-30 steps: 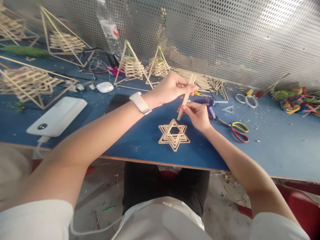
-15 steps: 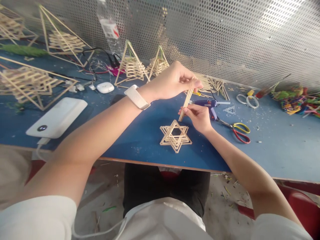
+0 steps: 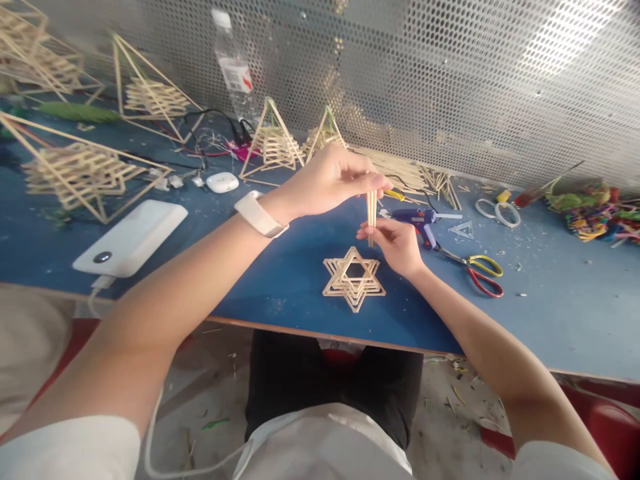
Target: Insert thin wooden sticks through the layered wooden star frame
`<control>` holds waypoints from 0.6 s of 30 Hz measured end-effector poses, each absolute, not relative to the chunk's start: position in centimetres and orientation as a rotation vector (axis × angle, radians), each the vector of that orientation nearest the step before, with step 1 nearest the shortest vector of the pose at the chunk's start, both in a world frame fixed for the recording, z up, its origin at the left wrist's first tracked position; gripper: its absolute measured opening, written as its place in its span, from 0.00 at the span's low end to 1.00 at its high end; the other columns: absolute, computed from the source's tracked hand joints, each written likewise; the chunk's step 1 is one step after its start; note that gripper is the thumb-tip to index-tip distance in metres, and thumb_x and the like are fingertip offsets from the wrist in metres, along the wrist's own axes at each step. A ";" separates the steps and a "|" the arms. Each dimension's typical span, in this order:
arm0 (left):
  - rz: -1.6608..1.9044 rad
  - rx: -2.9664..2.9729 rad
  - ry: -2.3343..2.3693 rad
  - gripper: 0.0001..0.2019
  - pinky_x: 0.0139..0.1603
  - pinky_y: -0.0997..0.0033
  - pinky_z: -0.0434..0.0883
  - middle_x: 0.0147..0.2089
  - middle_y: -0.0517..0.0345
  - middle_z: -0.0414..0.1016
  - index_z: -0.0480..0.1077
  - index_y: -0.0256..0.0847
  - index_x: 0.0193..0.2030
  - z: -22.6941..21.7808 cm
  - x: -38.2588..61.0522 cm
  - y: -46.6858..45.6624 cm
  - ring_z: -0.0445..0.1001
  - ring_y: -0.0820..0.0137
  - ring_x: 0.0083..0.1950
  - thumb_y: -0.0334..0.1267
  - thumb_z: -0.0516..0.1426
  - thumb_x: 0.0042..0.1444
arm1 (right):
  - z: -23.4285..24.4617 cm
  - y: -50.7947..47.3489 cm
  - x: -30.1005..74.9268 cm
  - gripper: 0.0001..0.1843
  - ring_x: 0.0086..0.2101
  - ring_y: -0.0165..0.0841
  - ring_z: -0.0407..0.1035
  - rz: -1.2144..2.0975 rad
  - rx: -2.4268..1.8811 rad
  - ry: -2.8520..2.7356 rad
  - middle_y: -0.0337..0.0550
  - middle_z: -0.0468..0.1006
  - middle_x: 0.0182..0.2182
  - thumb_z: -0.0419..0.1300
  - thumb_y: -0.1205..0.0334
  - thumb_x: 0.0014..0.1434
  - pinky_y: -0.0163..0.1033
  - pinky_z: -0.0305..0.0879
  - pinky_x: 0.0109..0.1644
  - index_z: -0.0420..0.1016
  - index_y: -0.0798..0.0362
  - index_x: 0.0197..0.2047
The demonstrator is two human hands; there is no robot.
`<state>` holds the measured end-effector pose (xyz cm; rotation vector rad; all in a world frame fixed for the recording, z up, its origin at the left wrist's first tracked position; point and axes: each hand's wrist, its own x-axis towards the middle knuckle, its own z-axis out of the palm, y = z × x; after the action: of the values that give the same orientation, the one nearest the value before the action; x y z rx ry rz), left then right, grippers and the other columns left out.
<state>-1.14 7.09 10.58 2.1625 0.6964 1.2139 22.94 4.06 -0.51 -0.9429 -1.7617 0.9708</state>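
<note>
My left hand (image 3: 333,180), with a pale watch on its wrist, pinches the top of a small bundle of thin wooden sticks (image 3: 371,210) held upright above the blue table (image 3: 280,267). My right hand (image 3: 395,243) grips the bundle's lower end with thumb and fingers. Just in front of the hands lies a six-pointed star (image 3: 354,278) made of layered sticks, flat on the table and untouched.
A blue glue gun (image 3: 417,219) and red-and-yellow scissors (image 3: 475,272) lie right of my hands. Stick pyramids (image 3: 274,141) stand along the perforated metal wall, more at the far left. A white power bank (image 3: 131,237), an earbud case (image 3: 223,182) and tape rolls (image 3: 497,210) also lie about.
The stick bundle has turned from slanted to upright between my hands. My view shifted slightly left and down.
</note>
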 end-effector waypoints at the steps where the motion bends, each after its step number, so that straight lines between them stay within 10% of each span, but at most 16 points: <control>1: 1.185 2.145 0.673 0.32 0.52 0.62 0.84 0.45 0.46 0.89 0.87 0.36 0.47 10.1 -2.0 7.0 0.88 0.61 0.49 0.69 0.64 0.70 | -0.4 4.0 23.0 0.22 0.38 0.39 0.86 0.927 -0.955 -1.782 0.43 0.92 0.40 0.70 0.38 0.72 0.47 0.85 0.47 0.91 0.47 0.51; 11: 1.907 2.215 0.882 0.28 0.66 0.51 0.79 0.64 0.45 0.82 0.75 0.46 0.72 4.9 -3.8 4.4 0.82 0.57 0.61 0.58 0.64 0.72 | 1.0 5.7 23.5 0.14 0.31 0.34 0.76 0.624 -1.114 -2.145 0.41 0.87 0.37 0.63 0.53 0.77 0.42 0.71 0.41 0.89 0.49 0.48; 18: 0.500 2.977 0.038 0.24 0.74 0.44 0.73 0.73 0.39 0.77 0.78 0.39 0.66 4.2 0.2 -1.6 0.78 0.47 0.70 0.55 0.60 0.76 | 1.9 10.0 19.6 0.14 0.44 0.38 0.77 0.450 -1.004 -2.447 0.49 0.84 0.48 0.62 0.58 0.78 0.45 0.72 0.55 0.91 0.49 0.51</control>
<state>0.18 -1.59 4.21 2.9770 0.0384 0.5005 19.62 9.96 1.89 -1.0044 -2.4468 0.4499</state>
